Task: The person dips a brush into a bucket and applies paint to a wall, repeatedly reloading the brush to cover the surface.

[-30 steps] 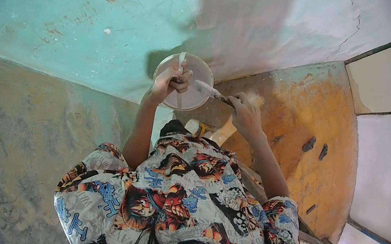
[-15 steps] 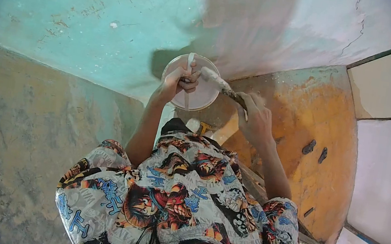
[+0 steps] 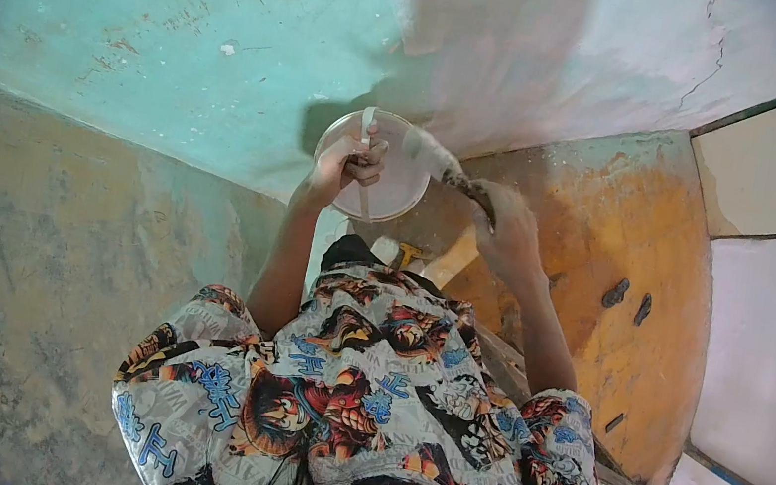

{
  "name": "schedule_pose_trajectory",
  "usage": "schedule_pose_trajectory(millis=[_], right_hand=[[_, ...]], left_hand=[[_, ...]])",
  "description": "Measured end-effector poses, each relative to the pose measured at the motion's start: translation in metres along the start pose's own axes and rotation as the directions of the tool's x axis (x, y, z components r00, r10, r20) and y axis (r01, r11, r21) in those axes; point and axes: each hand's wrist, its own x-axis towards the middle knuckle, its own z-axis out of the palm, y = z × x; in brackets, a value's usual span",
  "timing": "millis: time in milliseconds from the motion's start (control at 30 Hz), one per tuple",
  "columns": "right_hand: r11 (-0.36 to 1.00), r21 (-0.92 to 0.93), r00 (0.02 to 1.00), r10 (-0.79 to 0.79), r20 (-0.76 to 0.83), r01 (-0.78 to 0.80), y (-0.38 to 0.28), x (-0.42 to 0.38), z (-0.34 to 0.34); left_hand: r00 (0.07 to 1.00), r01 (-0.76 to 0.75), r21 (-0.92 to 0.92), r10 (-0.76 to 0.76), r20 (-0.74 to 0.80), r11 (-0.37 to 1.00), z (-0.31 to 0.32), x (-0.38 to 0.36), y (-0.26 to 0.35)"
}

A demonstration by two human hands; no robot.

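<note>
My left hand (image 3: 349, 166) is closed around the strap-like handle of a round white bucket (image 3: 398, 202), held out near the wall. White material shows inside the bucket. Just right of it, my right hand (image 3: 507, 222) grips the dark handle of a brush-like tool (image 3: 440, 160). The tool's whitish end is blurred and lies over the bucket's right rim; whether it touches the rim I cannot tell.
A turquoise and whitish wall (image 3: 267, 44) with cracks rises in front. Dark sandals (image 3: 615, 293) lie on the orange-brown floor (image 3: 590, 233). A yellow object (image 3: 408, 256) and wooden boards (image 3: 501, 358) are below my hands.
The bucket and my left hand have shifted slightly left. The whitish end of the tool has moved a little and is now blurred, its handle still in my right hand.
</note>
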Motion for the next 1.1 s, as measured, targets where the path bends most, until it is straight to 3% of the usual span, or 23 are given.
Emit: schedule_pose_trajectory(millis=[67, 200, 300, 400, 500, 600, 800, 1100], right_hand=[[0.996, 0.075, 0.999, 0.045, -0.009, -0.044, -0.012, 0.000, -0.013], [0.985, 0.162, 0.999, 0.050, 0.009, -0.051, -0.012, 0.000, -0.007], [0.995, -0.081, 0.989, -0.043, 0.138, 0.055, 0.057, -0.012, 0.055], [0.991, 0.054, 0.962, 0.107, 0.251, -0.124, 0.059, -0.017, 0.069], [0.982, 0.018, 0.938, 0.172, 0.300, -0.186, 0.062, -0.014, 0.079], [0.990, 0.060, 0.975, 0.117, 0.189, -0.130, 0.075, -0.015, 0.088], [0.967, 0.125, 0.967, 0.200, 0.159, -0.221, 0.084, -0.016, 0.083], [0.798, 0.456, 0.882, 0.468, -0.058, -0.394, 0.094, -0.064, 0.095]], left_hand=[[0.999, -0.026, -0.042, 0.027, 0.027, 0.999, 0.003, -0.002, 0.003], [0.998, -0.015, -0.010, 0.014, -0.063, 1.000, 0.004, -0.005, 0.004], [0.995, -0.010, 0.010, 0.011, -0.100, 1.000, 0.003, -0.010, 0.003], [0.989, 0.005, 0.060, 0.004, -0.145, 0.998, 0.005, -0.014, -0.002], [0.987, 0.040, 0.055, -0.031, -0.156, 0.998, -0.011, -0.017, -0.008], [0.991, 0.029, 0.055, -0.022, -0.129, 0.998, -0.013, -0.016, -0.007], [0.983, 0.048, 0.063, -0.036, -0.181, 0.997, -0.012, -0.015, -0.006], [0.967, 0.244, 0.138, -0.230, -0.111, 0.960, 0.002, 0.000, -0.024]])
